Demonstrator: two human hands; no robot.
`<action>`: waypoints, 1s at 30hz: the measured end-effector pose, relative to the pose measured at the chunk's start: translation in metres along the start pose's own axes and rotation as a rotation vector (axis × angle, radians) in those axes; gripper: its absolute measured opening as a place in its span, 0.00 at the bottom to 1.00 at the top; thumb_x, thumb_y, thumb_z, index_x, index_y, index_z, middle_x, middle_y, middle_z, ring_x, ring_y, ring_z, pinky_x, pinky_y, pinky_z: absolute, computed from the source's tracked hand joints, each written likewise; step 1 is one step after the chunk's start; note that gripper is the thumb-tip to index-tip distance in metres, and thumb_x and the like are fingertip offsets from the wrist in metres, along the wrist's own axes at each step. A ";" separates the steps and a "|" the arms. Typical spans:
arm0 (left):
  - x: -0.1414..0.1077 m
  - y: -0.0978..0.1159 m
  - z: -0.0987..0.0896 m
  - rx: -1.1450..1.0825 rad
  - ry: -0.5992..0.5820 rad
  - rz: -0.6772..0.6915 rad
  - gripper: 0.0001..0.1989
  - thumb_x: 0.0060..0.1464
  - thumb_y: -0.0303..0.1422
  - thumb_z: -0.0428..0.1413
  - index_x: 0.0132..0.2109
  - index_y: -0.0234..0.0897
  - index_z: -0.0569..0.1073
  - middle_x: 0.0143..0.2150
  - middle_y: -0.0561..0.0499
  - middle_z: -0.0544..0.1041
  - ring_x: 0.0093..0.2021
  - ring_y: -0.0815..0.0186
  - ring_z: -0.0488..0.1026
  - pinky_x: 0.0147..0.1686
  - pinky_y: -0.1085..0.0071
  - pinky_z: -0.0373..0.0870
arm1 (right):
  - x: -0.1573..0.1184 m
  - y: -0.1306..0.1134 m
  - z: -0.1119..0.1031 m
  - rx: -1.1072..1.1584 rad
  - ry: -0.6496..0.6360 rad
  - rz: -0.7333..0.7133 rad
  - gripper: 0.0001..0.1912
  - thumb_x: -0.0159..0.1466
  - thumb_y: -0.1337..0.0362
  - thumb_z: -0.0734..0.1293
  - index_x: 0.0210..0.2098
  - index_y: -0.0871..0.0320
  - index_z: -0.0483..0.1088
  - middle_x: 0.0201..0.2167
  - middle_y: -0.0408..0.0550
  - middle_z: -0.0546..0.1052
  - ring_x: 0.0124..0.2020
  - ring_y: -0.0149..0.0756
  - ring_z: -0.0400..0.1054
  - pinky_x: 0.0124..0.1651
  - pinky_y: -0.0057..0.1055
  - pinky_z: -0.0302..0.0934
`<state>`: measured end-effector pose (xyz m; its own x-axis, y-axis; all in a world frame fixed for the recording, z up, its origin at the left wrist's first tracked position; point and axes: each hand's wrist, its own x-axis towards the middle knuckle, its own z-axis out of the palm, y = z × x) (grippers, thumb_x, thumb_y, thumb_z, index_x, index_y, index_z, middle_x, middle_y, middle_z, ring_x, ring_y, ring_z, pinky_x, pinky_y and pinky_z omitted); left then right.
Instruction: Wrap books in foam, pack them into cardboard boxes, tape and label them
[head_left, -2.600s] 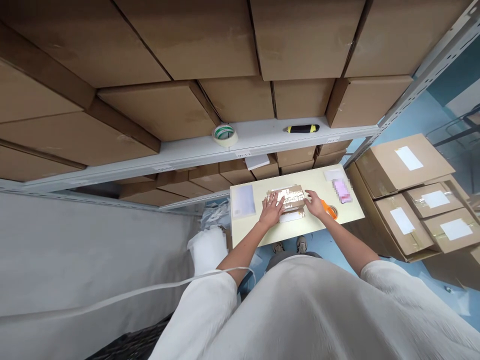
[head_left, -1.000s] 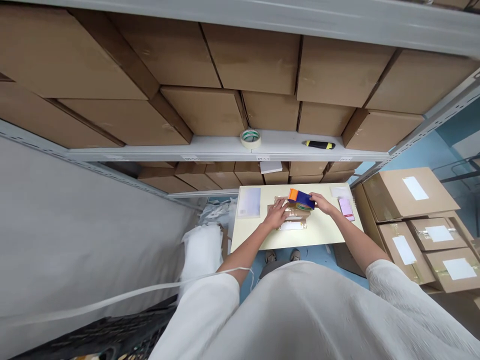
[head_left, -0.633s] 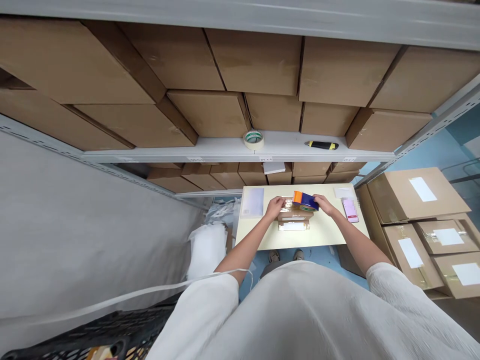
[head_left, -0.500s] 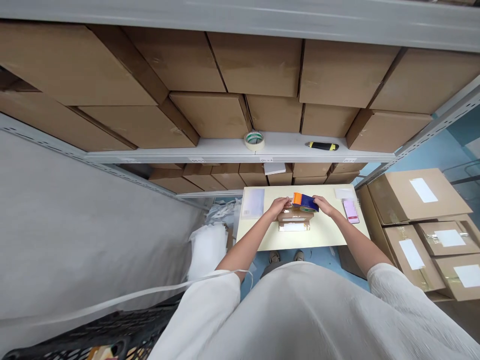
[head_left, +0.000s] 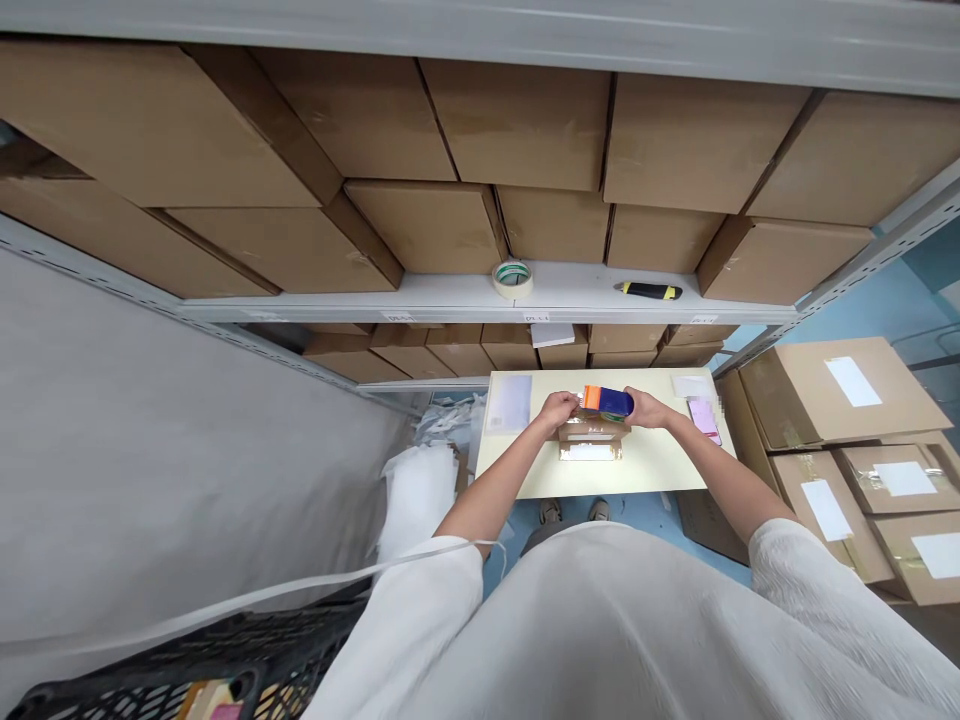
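A small cardboard box with a white label and shiny clear tape lies on the pale yellow tabletop. My left hand is closed at the box's back left corner, its fingertips close to the orange end of a tape dispenser; exactly what they pinch is partly hidden. Held just above the box's far edge is that blue-and-orange tape dispenser. My right hand grips its blue right end, with a bit of green tape roll showing underneath.
A phone lies at the table's right. Behind, a shelf holds cardboard boxes, a masking tape roll and a utility knife. Labelled boxes are stacked on the right. A black crate stands lower left.
The tape dispenser has shifted slightly left and turned a little over the box. My right hand has moved in with a fuller grip; my left hand stays almost in place.
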<state>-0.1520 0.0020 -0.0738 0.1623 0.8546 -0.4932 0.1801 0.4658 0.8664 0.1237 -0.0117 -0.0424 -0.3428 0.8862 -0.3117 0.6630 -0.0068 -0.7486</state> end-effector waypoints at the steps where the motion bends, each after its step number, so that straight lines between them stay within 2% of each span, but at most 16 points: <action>1: 0.000 -0.001 -0.001 0.014 0.013 0.007 0.14 0.57 0.40 0.67 0.28 0.39 0.75 0.27 0.51 0.78 0.31 0.65 0.74 0.39 0.67 0.74 | 0.000 -0.002 -0.001 -0.030 -0.009 -0.004 0.23 0.50 0.60 0.76 0.43 0.52 0.67 0.39 0.44 0.79 0.37 0.39 0.70 0.40 0.33 0.64; 7: 0.000 0.000 -0.010 0.108 0.120 0.045 0.14 0.57 0.43 0.66 0.29 0.40 0.77 0.27 0.51 0.79 0.32 0.64 0.75 0.38 0.68 0.73 | 0.002 -0.025 -0.010 -0.193 -0.075 -0.030 0.22 0.52 0.63 0.75 0.43 0.52 0.65 0.41 0.47 0.79 0.37 0.40 0.70 0.36 0.31 0.60; 13: -0.003 0.001 -0.024 0.128 0.162 0.074 0.12 0.56 0.40 0.66 0.29 0.40 0.76 0.30 0.50 0.81 0.35 0.62 0.77 0.40 0.68 0.73 | 0.002 -0.053 -0.019 -0.350 -0.124 -0.021 0.20 0.55 0.67 0.74 0.42 0.52 0.62 0.41 0.48 0.78 0.37 0.40 0.69 0.35 0.30 0.58; 20: -0.006 -0.024 -0.066 0.130 0.229 0.046 0.09 0.53 0.36 0.64 0.27 0.41 0.75 0.26 0.53 0.78 0.33 0.63 0.75 0.39 0.68 0.73 | -0.003 -0.060 -0.028 -0.489 -0.162 -0.029 0.18 0.57 0.68 0.74 0.42 0.53 0.63 0.43 0.51 0.79 0.38 0.40 0.70 0.36 0.30 0.58; 23: -0.005 -0.034 -0.078 0.102 0.250 0.025 0.09 0.52 0.35 0.63 0.26 0.41 0.74 0.25 0.53 0.77 0.32 0.63 0.75 0.39 0.68 0.73 | -0.004 -0.062 -0.035 -0.550 -0.167 -0.008 0.18 0.56 0.69 0.74 0.42 0.54 0.64 0.42 0.51 0.79 0.39 0.41 0.71 0.37 0.31 0.58; 26: -0.004 -0.043 -0.079 0.051 0.245 0.021 0.08 0.51 0.34 0.62 0.26 0.40 0.75 0.26 0.53 0.78 0.33 0.62 0.75 0.41 0.67 0.73 | -0.003 -0.068 -0.041 -0.603 -0.177 0.000 0.18 0.56 0.70 0.73 0.43 0.54 0.65 0.42 0.51 0.79 0.39 0.41 0.71 0.37 0.31 0.58; 30: 0.000 -0.055 -0.072 -0.029 0.245 0.020 0.07 0.51 0.32 0.62 0.26 0.40 0.75 0.25 0.53 0.77 0.33 0.62 0.76 0.42 0.67 0.74 | -0.001 -0.077 -0.045 -0.642 -0.203 -0.015 0.17 0.57 0.70 0.73 0.43 0.54 0.65 0.42 0.51 0.79 0.38 0.40 0.71 0.36 0.31 0.56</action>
<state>-0.2319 -0.0067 -0.1157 -0.0753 0.8921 -0.4455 0.1506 0.4518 0.8793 0.1028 0.0083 0.0416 -0.4315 0.7791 -0.4547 0.8999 0.3370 -0.2766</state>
